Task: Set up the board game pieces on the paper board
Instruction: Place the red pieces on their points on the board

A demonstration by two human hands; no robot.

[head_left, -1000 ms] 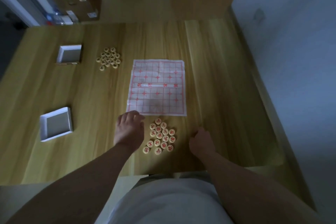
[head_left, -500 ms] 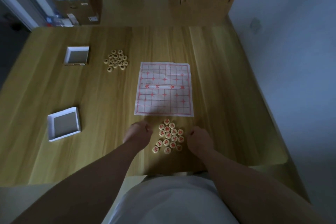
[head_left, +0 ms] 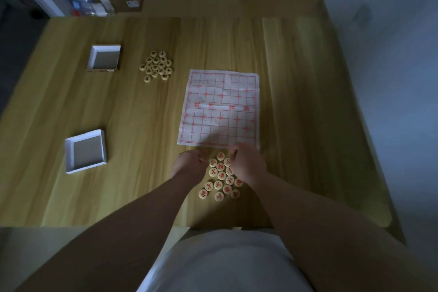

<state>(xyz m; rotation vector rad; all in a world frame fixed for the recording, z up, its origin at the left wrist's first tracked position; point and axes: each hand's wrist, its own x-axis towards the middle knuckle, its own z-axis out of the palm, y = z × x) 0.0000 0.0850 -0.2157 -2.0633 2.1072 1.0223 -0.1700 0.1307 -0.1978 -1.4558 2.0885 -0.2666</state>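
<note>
The white paper board (head_left: 220, 107) with a red grid lies flat on the wooden table, and no pieces stand on it. Just in front of its near edge sits a cluster of several round wooden pieces with red characters (head_left: 220, 179). My left hand (head_left: 190, 165) rests at the cluster's left edge with its fingers curled. My right hand (head_left: 247, 163) covers the cluster's upper right, fingers bent down close to the board's near edge. Whether either hand holds a piece is hidden. A second cluster, with black characters (head_left: 156, 66), lies at the far left of the board.
Two open white box halves stand on the left, one far (head_left: 104, 58) and one near (head_left: 85, 150). The table's near edge (head_left: 142, 225) is close to my body. A grey wall runs along the right. Beyond the table's far edge there are shelves and clutter.
My right hand has moved forward and left onto the red pile, up to the board's edge. My left hand drew back from the board's corner to the pile's left side.
</note>
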